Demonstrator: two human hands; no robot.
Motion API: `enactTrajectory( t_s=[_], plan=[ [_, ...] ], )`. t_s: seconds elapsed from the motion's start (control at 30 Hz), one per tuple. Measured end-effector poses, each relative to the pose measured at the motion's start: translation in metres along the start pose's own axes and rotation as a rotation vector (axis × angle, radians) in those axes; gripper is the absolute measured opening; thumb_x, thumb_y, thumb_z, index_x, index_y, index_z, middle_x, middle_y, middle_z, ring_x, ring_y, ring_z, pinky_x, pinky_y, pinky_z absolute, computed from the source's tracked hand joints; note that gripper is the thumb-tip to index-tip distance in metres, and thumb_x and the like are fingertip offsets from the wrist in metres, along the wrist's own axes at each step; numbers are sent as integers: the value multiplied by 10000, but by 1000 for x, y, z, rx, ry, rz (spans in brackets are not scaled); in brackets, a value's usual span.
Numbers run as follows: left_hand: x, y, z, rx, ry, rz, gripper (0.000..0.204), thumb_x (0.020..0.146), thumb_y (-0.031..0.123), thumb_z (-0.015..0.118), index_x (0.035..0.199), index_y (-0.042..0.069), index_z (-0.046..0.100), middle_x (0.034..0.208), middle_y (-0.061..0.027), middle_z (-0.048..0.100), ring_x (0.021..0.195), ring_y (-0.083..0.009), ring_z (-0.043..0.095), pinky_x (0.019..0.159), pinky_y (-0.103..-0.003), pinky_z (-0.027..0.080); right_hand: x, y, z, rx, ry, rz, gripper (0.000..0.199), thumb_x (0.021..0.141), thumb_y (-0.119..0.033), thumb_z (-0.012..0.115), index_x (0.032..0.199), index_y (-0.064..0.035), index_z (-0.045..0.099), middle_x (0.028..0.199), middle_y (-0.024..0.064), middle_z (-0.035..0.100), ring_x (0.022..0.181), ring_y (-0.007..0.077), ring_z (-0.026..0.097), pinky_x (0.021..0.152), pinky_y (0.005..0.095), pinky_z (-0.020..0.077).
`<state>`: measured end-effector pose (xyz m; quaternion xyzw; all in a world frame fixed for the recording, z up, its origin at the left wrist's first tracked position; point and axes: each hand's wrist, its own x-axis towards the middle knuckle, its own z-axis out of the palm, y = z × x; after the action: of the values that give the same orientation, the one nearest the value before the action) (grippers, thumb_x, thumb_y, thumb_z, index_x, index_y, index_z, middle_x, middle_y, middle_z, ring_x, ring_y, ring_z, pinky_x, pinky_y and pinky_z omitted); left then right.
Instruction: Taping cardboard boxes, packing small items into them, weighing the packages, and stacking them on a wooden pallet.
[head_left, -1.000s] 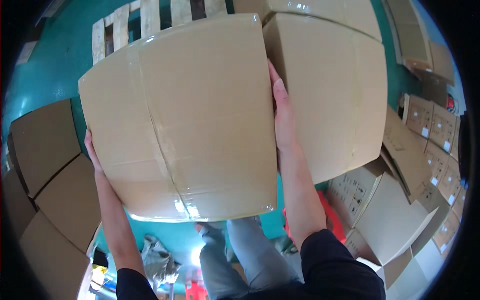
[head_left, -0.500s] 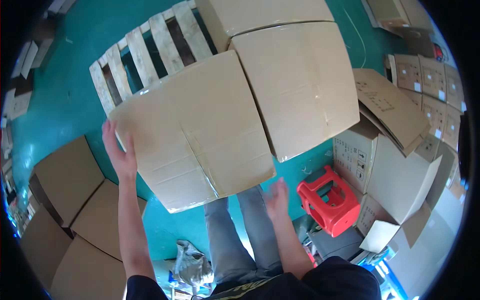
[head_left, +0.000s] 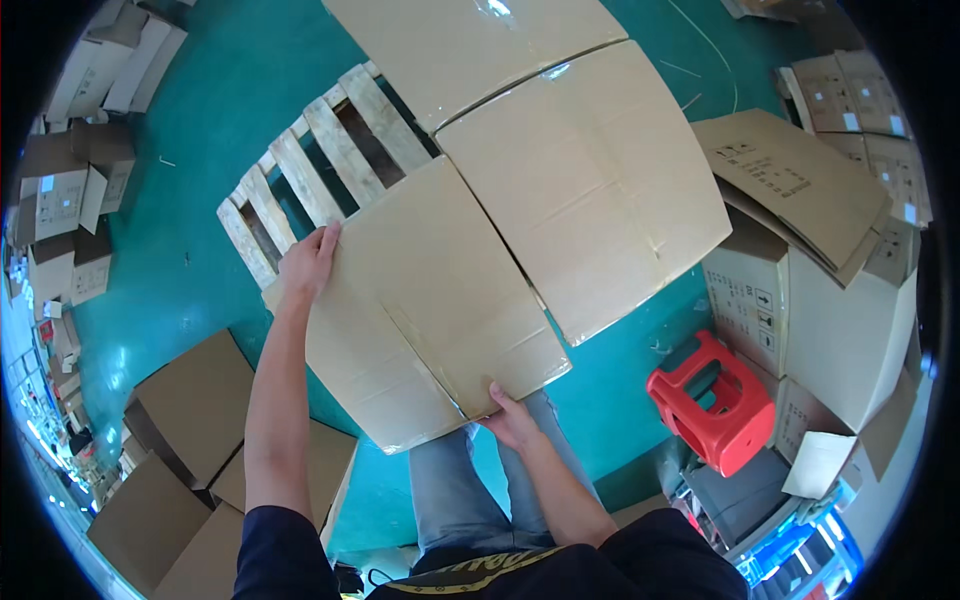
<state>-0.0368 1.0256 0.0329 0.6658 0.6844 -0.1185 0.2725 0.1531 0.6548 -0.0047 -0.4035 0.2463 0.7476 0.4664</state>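
Here, a sealed cardboard box (head_left: pixel 430 300) set down on a wooden pallet (head_left: pixel 300 180), at the near corner, touching a larger taped box (head_left: pixel 590 180) at two o'clock. Left hand (head_left: pixel 308 262) laid flat on the far left edge at ten o'clock, fingers spread and pressing, not curled around anything. Right hand (head_left: pixel 512 418) at the near edge, five o'clock, fingertips tucked under the rim, grasping the carton's lower corner. Judged to be the placing step: box landed but sitting skewed to its neighbour, near corner overhanging the pallet above grey trouser legs (head_left: pixel 450 490). Next move likely calling for a push and a slight turn toward twelve o'clock to square the seams, with care for fingers caught beneath. Red plastic stool (head_left: pixel 712 400) at four o'clock on the teal floor (head_left: pixel 170 260); open cartons (head_left: pixel 820 290) at three o'clock, more flat boxes (head_left: pixel 190 400) at eight.
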Motion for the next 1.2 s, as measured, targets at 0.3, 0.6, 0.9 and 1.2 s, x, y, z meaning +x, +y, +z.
enactTrajectory(
  t_s=[0.3, 0.6, 0.9, 1.2],
  plan=[
    [14, -8, 3, -99, 87, -10, 702, 908, 697, 355, 1211, 144, 665, 1111, -207, 672, 1087, -389, 609, 951, -414, 457, 0, -20, -5, -49, -81, 48, 662, 931, -438, 589, 1453, -130, 322, 1454, 102, 400, 1325, 305, 411, 1039, 544, 408],
    [15, -5, -8, -195, 92, -23, 721, 899, 696, 404, 1241, 109, 644, 1161, -204, 658, 1136, -355, 596, 998, -381, 418, 12, -30, -5, -85, -242, 66, 670, 950, -461, 544, 1467, -121, 286, 1464, 102, 386, 1335, 290, 402, 1047, 533, 402],
    [40, -11, -19, -187, -12, 2, 722, 930, 649, 419, 1331, 65, 559, 1292, -193, 590, 1266, -305, 507, 1076, -346, 348, 19, -22, 8, -30, -179, 75, 678, 939, -442, 586, 1474, -175, 267, 1452, 62, 385, 1340, 260, 388, 1070, 521, 368],
    [50, 26, -12, -146, 199, 463, 585, 999, 490, 414, 1388, 58, 478, 1369, -174, 536, 1301, -307, 473, 1089, -339, 328, 7, -68, -18, 97, 58, -570, 554, 915, -200, 575, 1430, -160, 372, 1420, 46, 422, 1264, 222, 446, 1072, 394, 354]
  ],
)
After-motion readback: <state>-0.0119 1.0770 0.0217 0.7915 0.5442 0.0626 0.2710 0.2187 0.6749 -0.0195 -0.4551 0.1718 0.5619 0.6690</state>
